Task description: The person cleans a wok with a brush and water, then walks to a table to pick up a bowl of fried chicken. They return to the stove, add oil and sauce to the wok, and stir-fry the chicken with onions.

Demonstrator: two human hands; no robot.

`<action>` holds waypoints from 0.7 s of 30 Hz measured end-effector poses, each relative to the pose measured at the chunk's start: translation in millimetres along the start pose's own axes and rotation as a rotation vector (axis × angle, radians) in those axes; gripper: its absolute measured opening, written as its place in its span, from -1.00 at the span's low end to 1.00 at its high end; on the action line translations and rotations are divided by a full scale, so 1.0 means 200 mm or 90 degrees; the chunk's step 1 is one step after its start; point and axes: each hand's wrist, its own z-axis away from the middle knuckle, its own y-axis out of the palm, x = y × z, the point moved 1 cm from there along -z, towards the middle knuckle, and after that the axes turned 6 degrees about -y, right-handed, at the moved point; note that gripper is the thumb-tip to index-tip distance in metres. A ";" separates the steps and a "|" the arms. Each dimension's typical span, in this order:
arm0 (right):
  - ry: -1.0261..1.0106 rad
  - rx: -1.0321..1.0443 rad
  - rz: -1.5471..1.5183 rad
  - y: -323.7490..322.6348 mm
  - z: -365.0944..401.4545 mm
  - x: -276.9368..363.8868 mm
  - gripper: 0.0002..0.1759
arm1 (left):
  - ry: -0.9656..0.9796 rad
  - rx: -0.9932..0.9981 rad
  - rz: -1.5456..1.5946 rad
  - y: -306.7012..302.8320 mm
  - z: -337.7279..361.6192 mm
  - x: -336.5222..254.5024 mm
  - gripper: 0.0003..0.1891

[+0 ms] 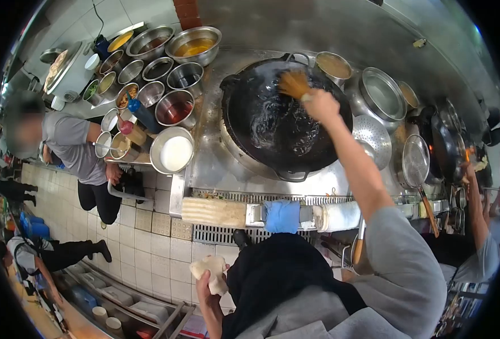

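My right hand (321, 105) is closed on the handle end of a wok brush (294, 83) with tan bristles. The bristles are at the upper part of a large black wok (244, 121), where water swirls and reflects light. Down by my apron, my left hand (206, 291) grips a folded whitish cloth (209, 270). It is well away from the stove, over the tiled floor.
Metal bowls of sauces and a bowl of white powder (172, 151) crowd the left side. A perforated ladle (372, 138) and a pot of water (383, 94) lie to the right. Folded towels (213, 211) line the stove's front edge. Co-workers (69, 135) stand at left and right.
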 end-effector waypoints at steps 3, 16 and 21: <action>-0.287 0.012 0.004 0.00 0.47 0.15 -0.70 | 0.005 -0.023 -0.015 0.04 -0.04 -0.02 -0.31; -0.249 0.120 -0.050 -0.13 0.57 0.16 -0.72 | -0.003 -0.012 -0.092 0.07 -0.06 -0.07 -0.29; -0.040 0.166 0.100 -0.29 0.21 -0.14 -0.72 | 0.011 -0.035 -0.017 -0.08 -0.01 -0.05 -0.30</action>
